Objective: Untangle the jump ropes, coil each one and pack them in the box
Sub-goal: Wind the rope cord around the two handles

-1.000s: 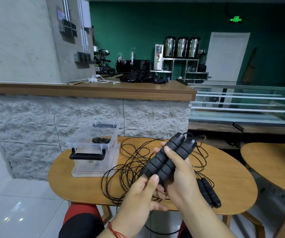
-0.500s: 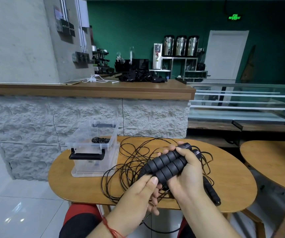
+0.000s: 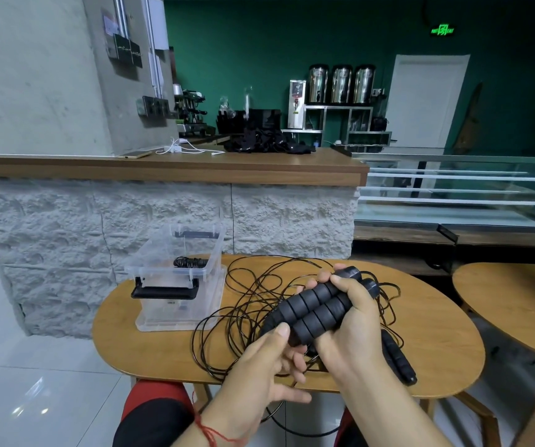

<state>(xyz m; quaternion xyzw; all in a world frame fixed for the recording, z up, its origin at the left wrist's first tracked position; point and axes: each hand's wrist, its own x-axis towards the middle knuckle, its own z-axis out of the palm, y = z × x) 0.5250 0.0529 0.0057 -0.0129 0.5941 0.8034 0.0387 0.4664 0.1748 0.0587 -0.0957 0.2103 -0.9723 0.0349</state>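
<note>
Jump-rope handles [image 3: 316, 309] are gripped side by side by the right hand [image 3: 353, 329] above the table [image 3: 150, 346], seemingly paired for coiling; the left hand [image 3: 256, 372] is placed at their lower ends, its grip unclear.

Two black ribbed foam handles [image 3: 317, 304], side by side, tilted up to the right, gripped in the right hand [image 3: 353, 330] above the table [image 3: 150, 343]. Thin black cord [image 3: 243, 304]: loose tangled loops on the table. Other pair [image 3: 398, 359] lies flat at the right. Clear box [image 3: 175, 304], open, left of the cord. One coiled rope [image 3: 190, 262] inside.
</note>
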